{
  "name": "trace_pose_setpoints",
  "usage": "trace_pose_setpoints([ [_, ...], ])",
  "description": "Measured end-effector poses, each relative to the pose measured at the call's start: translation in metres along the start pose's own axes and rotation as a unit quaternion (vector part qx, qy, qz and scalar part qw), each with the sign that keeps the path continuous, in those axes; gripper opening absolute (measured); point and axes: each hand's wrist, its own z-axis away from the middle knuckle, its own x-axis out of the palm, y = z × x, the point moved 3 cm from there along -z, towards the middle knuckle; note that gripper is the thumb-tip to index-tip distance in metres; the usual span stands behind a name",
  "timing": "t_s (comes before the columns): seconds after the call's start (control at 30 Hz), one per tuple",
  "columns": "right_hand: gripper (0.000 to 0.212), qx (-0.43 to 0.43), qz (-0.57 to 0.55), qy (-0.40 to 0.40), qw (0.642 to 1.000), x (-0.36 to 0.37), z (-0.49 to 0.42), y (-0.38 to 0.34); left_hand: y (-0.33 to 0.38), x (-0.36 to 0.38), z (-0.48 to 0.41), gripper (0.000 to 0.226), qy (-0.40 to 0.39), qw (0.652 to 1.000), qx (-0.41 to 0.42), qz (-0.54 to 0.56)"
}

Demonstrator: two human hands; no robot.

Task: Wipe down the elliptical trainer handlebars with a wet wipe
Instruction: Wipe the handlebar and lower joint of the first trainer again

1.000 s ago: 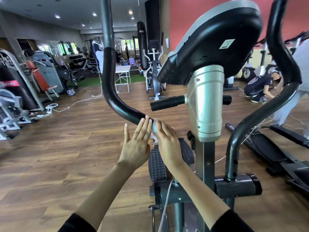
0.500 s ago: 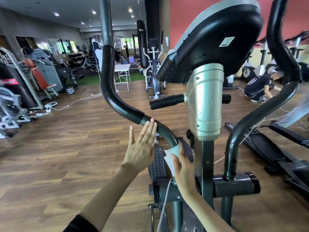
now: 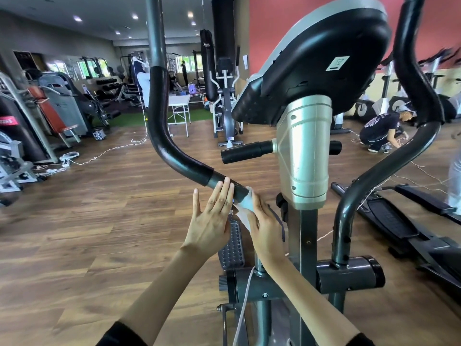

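left fingers [image 3: 225,193] are straight and close together, tips resting on the grey bar just below the black foam of the handlebar [image 3: 174,156]. right fingers [image 3: 257,203] are clamped over the wet wipe [image 3: 245,204], pressing it onto the same bar just beside the left fingertips; a loose corner of the wipe hangs beneath. the thumb is hidden. left hand [image 3: 212,221] shows its back, as does right hand [image 3: 265,226], both in dark sleeves. behind them stands the silver post [image 3: 304,156] under the black console [image 3: 324,58], with the other handlebar [image 3: 411,58] well apart. a person [image 3: 381,131] crouches on the wood floor [image 3: 99,221].
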Motion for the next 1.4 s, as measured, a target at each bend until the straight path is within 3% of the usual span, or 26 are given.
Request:
trace_pose_setpoints([
  [0.43, 0.051, 0.086, -0.024, 0.019, 0.996, 0.004, 0.038, 0.018, -0.004, 0.002, 0.001, 0.071, 0.012, 1.000, 0.018, 0.001],
  [0.7, 0.048, -0.030, 0.055, -0.036, 0.997, 0.010, -0.012, -0.004, -0.003, 0.010, 0.000, 0.076, 0.018, 1.000, 0.018, 0.012],
  [0.83, 0.049, -0.038, 0.058, -0.002, 0.998, 0.001, -0.006, -0.007, -0.003, 0.010, 0.000, 0.076, 0.027, 0.999, 0.011, 0.019],
  [1.13, 0.052, 0.143, -0.046, 0.024, 0.988, 0.002, 0.065, 0.026, 0.005, 0.027, 0.021, 0.074, 0.035, 0.998, 0.012, 0.054],
  [1.27, 0.065, 0.169, -0.046, 0.012, 0.985, 0.008, 0.092, 0.037, 0.014, 0.045, 0.042, 0.069, 0.005, 0.997, 0.015, 0.071],
  [1.4, 0.055, 0.206, -0.042, -0.012, 0.977, 0.008, 0.116, 0.045, 0.024, 0.071, 0.068, 0.070, -0.051, 0.994, 0.000, 0.097],
])
